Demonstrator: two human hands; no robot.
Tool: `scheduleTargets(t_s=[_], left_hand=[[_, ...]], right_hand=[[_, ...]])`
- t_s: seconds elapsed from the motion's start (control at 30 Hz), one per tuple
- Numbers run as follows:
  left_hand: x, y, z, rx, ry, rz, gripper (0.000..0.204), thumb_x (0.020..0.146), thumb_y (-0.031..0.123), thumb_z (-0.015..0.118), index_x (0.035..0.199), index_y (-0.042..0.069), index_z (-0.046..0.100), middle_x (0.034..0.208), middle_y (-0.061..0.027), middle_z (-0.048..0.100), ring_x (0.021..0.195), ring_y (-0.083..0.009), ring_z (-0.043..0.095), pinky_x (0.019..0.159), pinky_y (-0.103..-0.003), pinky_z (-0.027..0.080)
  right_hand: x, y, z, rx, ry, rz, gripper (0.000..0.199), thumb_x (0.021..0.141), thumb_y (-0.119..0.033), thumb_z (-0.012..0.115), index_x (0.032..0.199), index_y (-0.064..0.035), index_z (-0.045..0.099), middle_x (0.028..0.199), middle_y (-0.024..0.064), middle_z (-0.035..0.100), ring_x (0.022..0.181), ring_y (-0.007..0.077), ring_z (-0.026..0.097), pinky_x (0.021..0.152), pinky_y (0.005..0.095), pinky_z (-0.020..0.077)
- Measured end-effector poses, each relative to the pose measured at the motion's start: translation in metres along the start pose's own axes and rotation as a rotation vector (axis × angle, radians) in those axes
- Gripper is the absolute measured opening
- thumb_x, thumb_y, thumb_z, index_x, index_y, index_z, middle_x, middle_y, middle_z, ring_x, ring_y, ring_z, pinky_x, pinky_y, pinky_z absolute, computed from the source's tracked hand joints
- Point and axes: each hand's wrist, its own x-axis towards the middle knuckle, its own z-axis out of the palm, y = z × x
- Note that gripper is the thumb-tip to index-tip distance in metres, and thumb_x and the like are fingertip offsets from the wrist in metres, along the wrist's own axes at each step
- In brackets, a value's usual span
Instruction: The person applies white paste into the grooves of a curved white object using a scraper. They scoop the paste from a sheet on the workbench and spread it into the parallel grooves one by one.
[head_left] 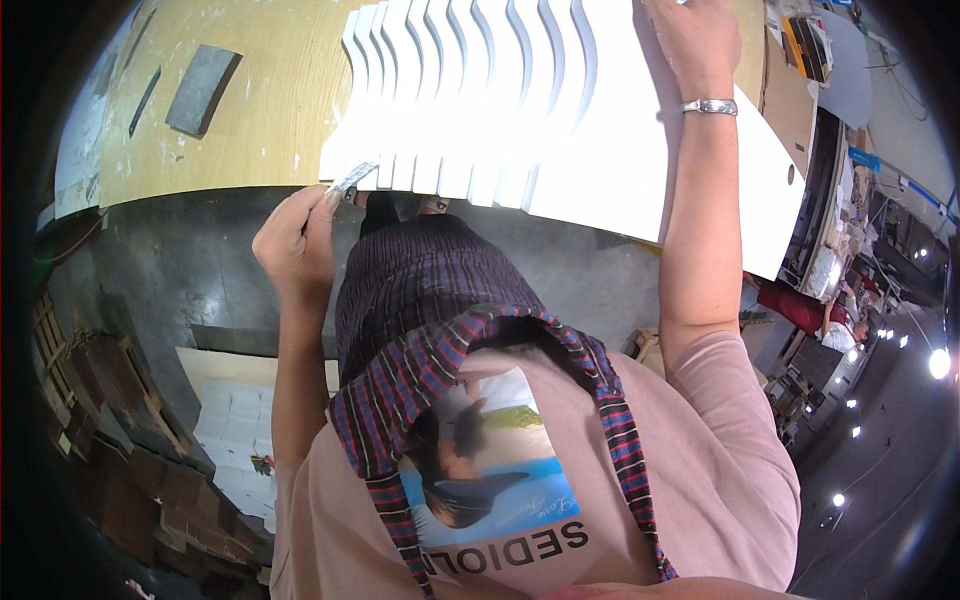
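Note:
My left hand [296,240] is closed at the near edge of the table, pinching a thin, flat grey-white strip [354,176]. The strip's tip touches or nearly touches the near left corner of a white panel [620,130]. Curved, wavy ridges run across the left part of this panel, and its right part looks plain under glare. My right hand [695,45] is over the far right part of the panel, with a metal bracelet on the wrist. Its fingertips are cut off by the top of the picture, so what they touch is hidden.
The panel lies on a yellowish wooden tabletop [270,130]. At its left are a dark grey block [203,90] and a thin dark strip [145,102]. Brown boards [120,390] stand behind me at lower left. A person in red [795,305] is far off at right.

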Motion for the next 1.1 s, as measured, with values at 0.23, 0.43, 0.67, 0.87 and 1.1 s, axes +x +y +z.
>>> scheduleTargets(t_s=[0.23, 0.43, 0.67, 0.87, 1.1], left_hand=[[-0.0065, -0.0022, -0.0066, -0.275, -0.131, -0.316, 0.011, 0.095, 0.007, 0.072, 0.090, -0.003, 0.070, 0.067, 0.0031, 0.055, 0.059, -0.0016, 0.045, 0.052, -0.020, 0.033], [-0.0076, -0.0054, 0.0004, -0.364, -0.051, -0.444, 0.011, 0.096, 0.007, 0.071, 0.089, -0.002, 0.071, 0.067, 0.0042, 0.054, 0.059, -0.0028, 0.044, 0.052, -0.021, 0.033], [-0.0031, -0.0041, -0.0013, -0.419, -0.127, -0.545, 0.010, 0.095, 0.006, 0.070, 0.089, -0.002, 0.071, 0.068, 0.0044, 0.054, 0.059, -0.0025, 0.043, 0.054, -0.020, 0.031], [-0.0037, -0.0004, -0.0037, -0.397, -0.147, -0.537, 0.011, 0.095, 0.007, 0.071, 0.089, -0.002, 0.071, 0.067, 0.0051, 0.053, 0.059, -0.0024, 0.042, 0.053, -0.021, 0.031], [-0.0044, -0.0039, 0.0002, -0.353, -0.050, -0.455, 0.009, 0.094, 0.007, 0.072, 0.090, -0.001, 0.072, 0.065, 0.0046, 0.053, 0.058, -0.0025, 0.043, 0.052, -0.021, 0.031]], right_hand=[[0.0006, 0.0023, 0.0009, -0.013, 0.008, -0.016, 0.033, 0.080, -0.034, 0.067, 0.087, -0.0023, 0.077, 0.076, 0.0249, 0.071, 0.076, 0.0368, 0.073, 0.072, 0.0430, 0.0552], [0.0005, -0.0006, -0.0013, -0.031, -0.015, 0.017, 0.034, 0.081, -0.034, 0.067, 0.089, -0.0024, 0.077, 0.078, 0.0256, 0.071, 0.078, 0.0372, 0.073, 0.074, 0.0432, 0.0557], [0.0017, 0.0022, 0.0009, -0.007, -0.007, 0.004, 0.035, 0.081, -0.035, 0.067, 0.089, -0.0024, 0.077, 0.078, 0.0257, 0.071, 0.078, 0.0373, 0.073, 0.073, 0.0432, 0.0556], [0.0003, 0.0011, -0.0015, -0.009, -0.039, 0.021, 0.036, 0.081, -0.036, 0.068, 0.088, -0.0018, 0.077, 0.078, 0.0263, 0.071, 0.079, 0.0371, 0.073, 0.074, 0.0434, 0.0554], [0.0005, -0.0010, -0.0025, -0.023, -0.020, 0.001, 0.035, 0.081, -0.035, 0.067, 0.087, -0.0026, 0.077, 0.077, 0.0261, 0.071, 0.079, 0.0379, 0.073, 0.074, 0.0438, 0.0551]])
